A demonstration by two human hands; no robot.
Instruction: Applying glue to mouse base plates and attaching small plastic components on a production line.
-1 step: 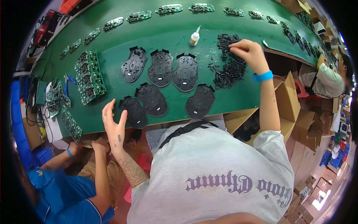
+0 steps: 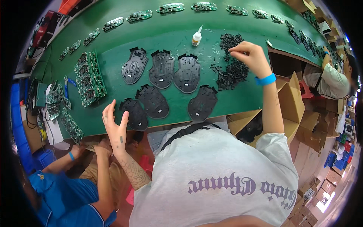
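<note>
Right now the right hand (image 2: 251, 56) is stretched out over the pile of small black plastic parts (image 2: 231, 68) on the green table (image 2: 177, 32), fingertips pinched together at the pile's upper part; whether a piece sits between them is too small to tell. A blue wristband (image 2: 265, 80) sits on that wrist. The pile lies right of centre on the table, loose bits scattered around it.

The left hand (image 2: 115, 123) is raised at the near table edge, fingers spread apart, holding nothing, palm side-on. It is just beside the leftmost black mouse shell (image 2: 135, 113) in the near row, seemingly not touching it.

Near row: three black shells, the third (image 2: 202, 103) set apart to the right. Far row: three more shells (image 2: 162, 69) side by side, inner side up. A small white glue bottle (image 2: 196, 38) stands upright behind them, just left of the pile.

Left side: a stack of green circuit boards (image 2: 89, 77) laid in a block, more boards (image 2: 70, 123) near the left table edge. A line of single boards (image 2: 170, 7) runs along the far edge.

Lower left, another person in a blue shirt (image 2: 64, 196) sits below the table edge. Far right, another person in a light top (image 2: 331, 79) is at the bench. Open cardboard boxes (image 2: 291, 98) stand right of the table under the right arm.
</note>
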